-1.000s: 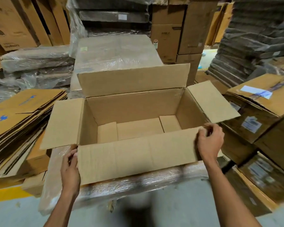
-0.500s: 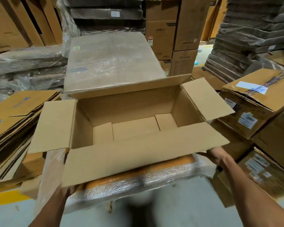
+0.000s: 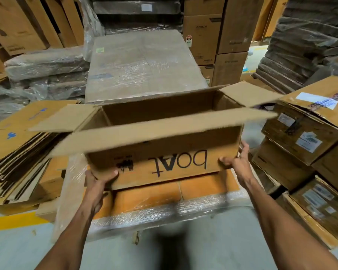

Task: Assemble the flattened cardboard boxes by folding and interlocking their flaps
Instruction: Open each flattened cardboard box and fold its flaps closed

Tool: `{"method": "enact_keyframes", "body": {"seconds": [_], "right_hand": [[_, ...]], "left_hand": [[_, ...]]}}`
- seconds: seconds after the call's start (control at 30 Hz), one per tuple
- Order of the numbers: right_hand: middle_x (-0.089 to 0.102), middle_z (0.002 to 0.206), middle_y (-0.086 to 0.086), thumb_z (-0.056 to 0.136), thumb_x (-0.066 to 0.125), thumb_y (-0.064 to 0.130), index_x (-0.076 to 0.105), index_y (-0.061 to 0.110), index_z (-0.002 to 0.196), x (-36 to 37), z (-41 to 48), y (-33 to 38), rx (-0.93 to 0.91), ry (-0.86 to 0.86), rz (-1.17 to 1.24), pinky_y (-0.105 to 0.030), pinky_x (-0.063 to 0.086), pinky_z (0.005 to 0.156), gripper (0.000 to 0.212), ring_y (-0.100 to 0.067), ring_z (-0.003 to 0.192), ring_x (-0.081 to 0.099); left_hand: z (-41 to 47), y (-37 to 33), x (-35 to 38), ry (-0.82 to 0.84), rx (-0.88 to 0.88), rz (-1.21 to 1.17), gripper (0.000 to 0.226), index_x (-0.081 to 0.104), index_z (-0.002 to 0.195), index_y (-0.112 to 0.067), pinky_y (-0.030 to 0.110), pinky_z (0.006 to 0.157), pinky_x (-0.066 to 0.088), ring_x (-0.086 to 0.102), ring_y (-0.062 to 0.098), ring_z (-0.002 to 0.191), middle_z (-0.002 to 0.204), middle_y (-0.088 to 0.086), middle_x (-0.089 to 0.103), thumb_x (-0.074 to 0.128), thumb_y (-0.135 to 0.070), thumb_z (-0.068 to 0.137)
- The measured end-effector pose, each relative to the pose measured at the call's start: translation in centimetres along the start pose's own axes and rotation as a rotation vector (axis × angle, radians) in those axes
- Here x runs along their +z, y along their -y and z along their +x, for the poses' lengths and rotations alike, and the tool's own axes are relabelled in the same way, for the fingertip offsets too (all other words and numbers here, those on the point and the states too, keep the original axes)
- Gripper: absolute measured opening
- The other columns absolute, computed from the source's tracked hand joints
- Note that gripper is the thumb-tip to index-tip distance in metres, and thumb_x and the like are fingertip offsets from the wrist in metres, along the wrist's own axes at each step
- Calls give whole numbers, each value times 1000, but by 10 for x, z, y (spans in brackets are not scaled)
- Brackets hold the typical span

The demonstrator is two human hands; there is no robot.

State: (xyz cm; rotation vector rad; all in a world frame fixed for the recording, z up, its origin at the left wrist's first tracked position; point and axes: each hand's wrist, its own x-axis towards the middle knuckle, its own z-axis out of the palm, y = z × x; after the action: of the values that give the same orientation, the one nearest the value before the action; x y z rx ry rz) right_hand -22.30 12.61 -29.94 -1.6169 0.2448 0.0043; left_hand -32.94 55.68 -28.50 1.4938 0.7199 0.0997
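Note:
An assembled brown cardboard box [image 3: 164, 160] with upside-down black lettering on its near side is lifted above a shrink-wrapped pallet stack [image 3: 164, 207]. Its top flaps stick out open; the near flap [image 3: 154, 131] juts toward me. My left hand [image 3: 98, 182] grips the box's lower left corner with the thumb on the near face. My right hand [image 3: 236, 164] grips the lower right corner the same way. The box's inside bottom is hidden by the near flap.
A pile of flattened boxes [image 3: 18, 152] lies to the left. Labelled closed cartons [image 3: 304, 145] are stacked to the right. A tall wrapped stack [image 3: 141, 65] stands right behind the box. A yellow floor line [image 3: 14, 221] runs at lower left.
Both hands dropped from the box's near flap to its bottom corners and raised the box off the wrapped stack, so its lettered near side now shows.

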Motion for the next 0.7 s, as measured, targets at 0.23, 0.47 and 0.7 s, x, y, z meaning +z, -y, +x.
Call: {"method": "enact_keyframes", "body": {"seconds": [0.23,0.47,0.7], "right_hand": [[53,143,-4,62,89,38,36,47,144,5,25,51,-81,-11,-168,-56,45,109,98,-28,128,53],[49,142,1,85,80,33,34,31,156,7,33,71,-53,7,-327,-39,48,89,85,-23,127,48],[52,147,-4,85,76,49,40,27,152,13,14,64,-55,-69,-354,-55,42,109,79,-28,132,49]], "left_hand": [[23,-61,-12,-93,86,52,72,39,131,-17,44,74,55,62,20,100,114,0,63,87,-31,79],[22,-83,-27,-33,35,168,56,47,125,-21,47,74,48,56,25,93,102,2,60,83,-25,83],[11,-52,-28,-8,135,38,69,46,140,-28,43,79,50,57,19,104,122,-1,62,83,-37,82]]}}
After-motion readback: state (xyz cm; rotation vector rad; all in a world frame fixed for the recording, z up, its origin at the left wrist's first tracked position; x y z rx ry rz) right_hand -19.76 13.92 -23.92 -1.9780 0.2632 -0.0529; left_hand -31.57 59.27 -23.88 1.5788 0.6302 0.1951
